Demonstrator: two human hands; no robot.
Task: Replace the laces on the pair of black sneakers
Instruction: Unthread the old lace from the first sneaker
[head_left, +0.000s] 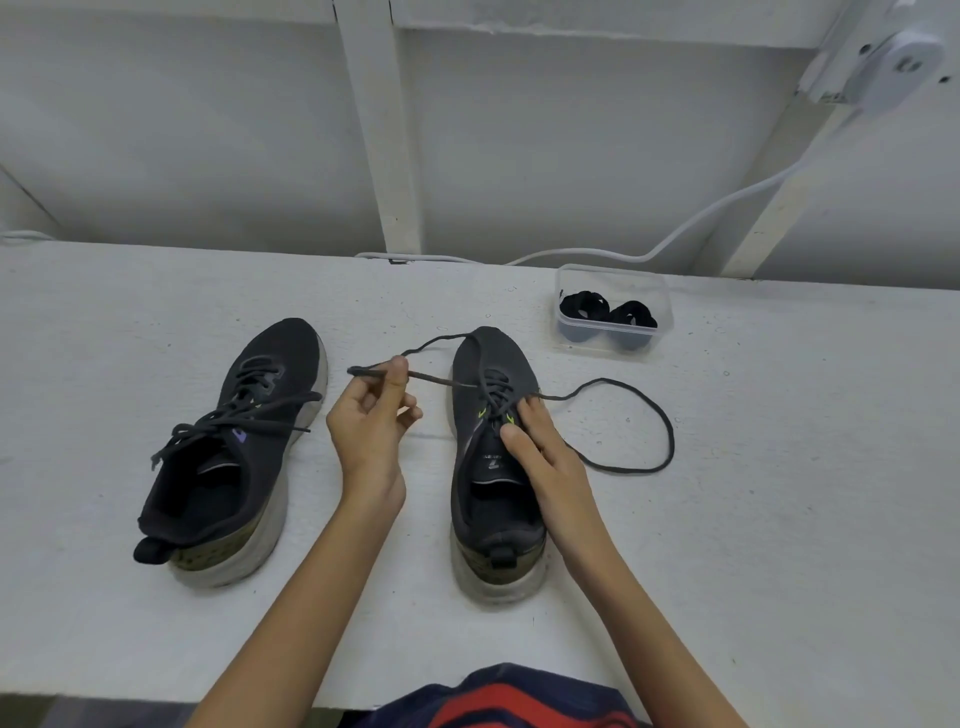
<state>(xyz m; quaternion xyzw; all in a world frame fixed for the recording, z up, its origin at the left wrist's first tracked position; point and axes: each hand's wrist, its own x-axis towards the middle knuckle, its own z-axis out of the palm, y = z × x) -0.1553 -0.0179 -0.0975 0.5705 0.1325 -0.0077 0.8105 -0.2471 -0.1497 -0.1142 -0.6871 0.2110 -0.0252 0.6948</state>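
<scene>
Two black sneakers stand on the white table, toes pointing away from me. The left sneaker (234, 447) has its lace loose across the tongue. The right sneaker (493, 457) is partly unlaced. Its dark lace (649, 415) trails in a loop over the table to the right, and another stretch runs left from the eyelets. My left hand (371, 421) pinches that left stretch between thumb and fingers, lifted beside the shoe. My right hand (540, 447) rests on the right sneaker's tongue, its fingertips at the lace crossings; whether they pinch the lace is hidden.
A clear plastic box (613, 280) holding two coiled black laces (608, 312) stands behind the right sneaker. A white cable (727, 208) runs along the back wall to a white device (898, 67) at the top right. The table's front edge is near my body.
</scene>
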